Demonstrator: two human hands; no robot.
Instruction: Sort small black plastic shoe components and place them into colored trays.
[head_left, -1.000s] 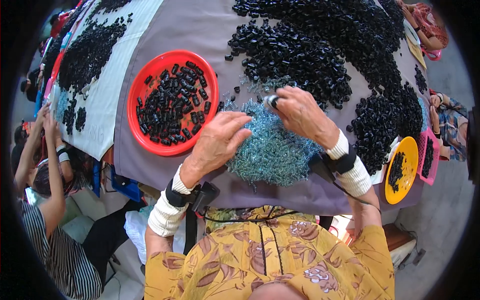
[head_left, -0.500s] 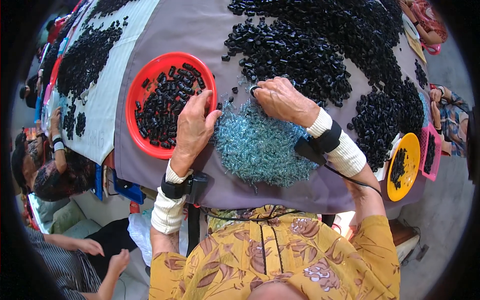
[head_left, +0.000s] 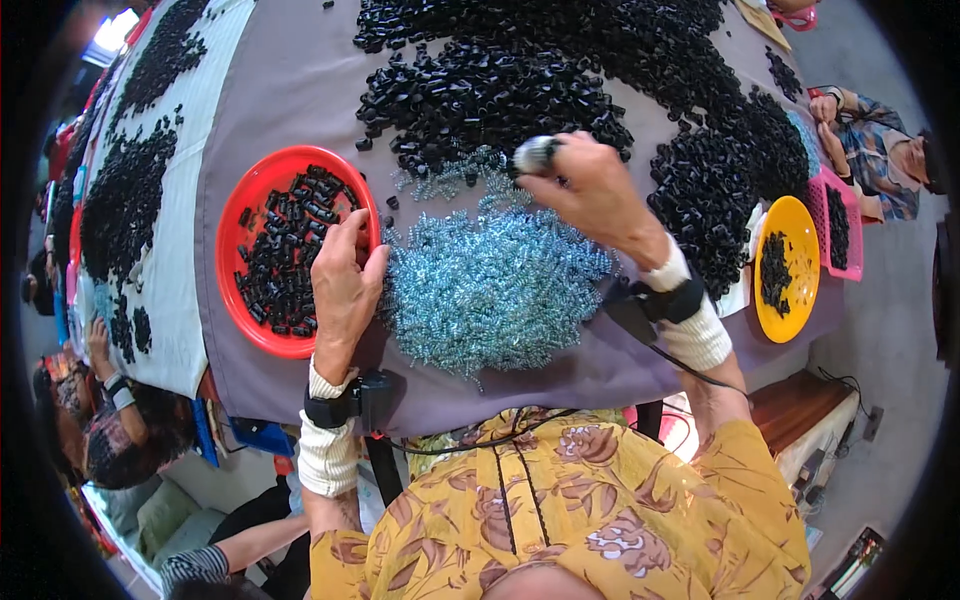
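Note:
My left hand [head_left: 345,285] lies at the right rim of a red plate [head_left: 228,300], fingers curved over the edge and thumb apart, with nothing seen in it. The plate holds short black tubular pieces [head_left: 290,250]. My right hand [head_left: 605,195] is closed, blurred by motion, above the far right of a heap of small pale blue coil springs [head_left: 490,290]. At its fingertips is a round whitish-and-dark piece [head_left: 537,155], too smeared to identify. A thin trail of springs [head_left: 480,170] runs from the heap to the black pieces beyond.
Large heaps of black pieces [head_left: 490,95] cover the far table. To the right stand a yellow plate [head_left: 795,290] and a pink basket [head_left: 850,240], both with black pieces. A cable [head_left: 690,375] trails from my right wrist. Other people sit at the left and right.
The view has shifted, so the table's things appear further left. My right hand has lifted off the heap's far edge, and a whitish piece now shows at its fingers. My left hand stays by the plate.

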